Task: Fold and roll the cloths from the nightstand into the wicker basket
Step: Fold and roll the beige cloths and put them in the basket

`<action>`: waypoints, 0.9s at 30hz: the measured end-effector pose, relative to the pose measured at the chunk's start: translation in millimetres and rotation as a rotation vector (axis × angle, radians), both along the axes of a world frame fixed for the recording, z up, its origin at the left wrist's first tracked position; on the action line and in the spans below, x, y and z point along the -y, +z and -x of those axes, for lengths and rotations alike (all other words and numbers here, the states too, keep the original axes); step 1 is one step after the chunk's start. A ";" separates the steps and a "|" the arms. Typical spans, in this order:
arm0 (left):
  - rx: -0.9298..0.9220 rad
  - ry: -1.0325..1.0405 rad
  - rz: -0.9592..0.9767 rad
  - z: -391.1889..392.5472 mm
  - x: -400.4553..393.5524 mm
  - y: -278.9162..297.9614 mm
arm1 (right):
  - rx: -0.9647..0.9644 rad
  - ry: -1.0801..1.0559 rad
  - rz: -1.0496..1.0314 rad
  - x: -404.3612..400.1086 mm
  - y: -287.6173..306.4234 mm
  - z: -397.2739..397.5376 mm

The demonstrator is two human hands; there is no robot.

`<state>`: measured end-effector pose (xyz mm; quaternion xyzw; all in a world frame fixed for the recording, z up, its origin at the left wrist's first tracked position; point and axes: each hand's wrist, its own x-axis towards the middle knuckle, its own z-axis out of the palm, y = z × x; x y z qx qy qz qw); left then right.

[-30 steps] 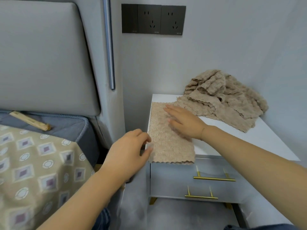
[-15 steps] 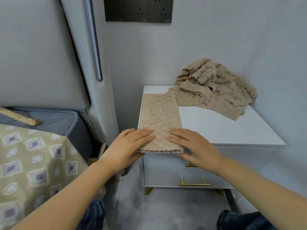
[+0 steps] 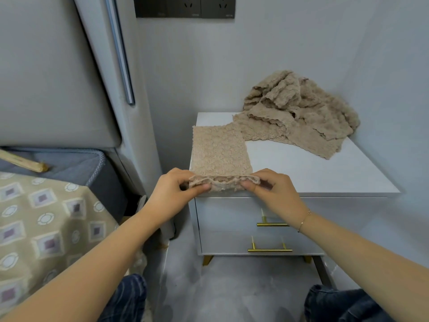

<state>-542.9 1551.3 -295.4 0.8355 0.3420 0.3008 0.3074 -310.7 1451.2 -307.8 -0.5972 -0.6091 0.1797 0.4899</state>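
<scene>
Folded cloth (image 3: 220, 154) lies flat on nightstand (image 3: 313, 173), left front corner. Left hand (image 3: 173, 194) and right hand (image 3: 276, 191) pinch near edge, curling it up. Soft, light, limp (likely unrolls if released); best gripped at both corners. Cloth pile (image 3: 299, 112) behind; basket unseen.

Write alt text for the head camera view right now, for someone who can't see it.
A left hand and a right hand pinch the near edge of a folded beige cloth on a white nightstand. A heap of crumpled beige cloths sits at its back right corner. A bed with a patterned cover lies left.
</scene>
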 end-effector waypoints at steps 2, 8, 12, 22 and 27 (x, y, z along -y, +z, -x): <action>0.003 0.022 0.136 -1.7 -3.3 -1.9 | -0.015 -0.042 0.036 -3.2 2.5 0.8; 0.010 0.208 0.312 -11.9 -7.5 5.1 | -0.005 -0.186 0.017 -12.3 5.7 10.1; -0.024 0.265 0.225 -14.9 -9.5 3.7 | 0.024 -0.250 0.033 -16.5 2.4 8.8; -0.008 0.204 -0.088 -7.1 -20.0 -3.9 | 0.278 -0.138 -0.085 -16.5 9.7 -0.7; -0.127 -0.018 -0.274 4.4 -24.5 3.3 | 0.465 -0.067 -0.093 -18.3 9.3 -13.5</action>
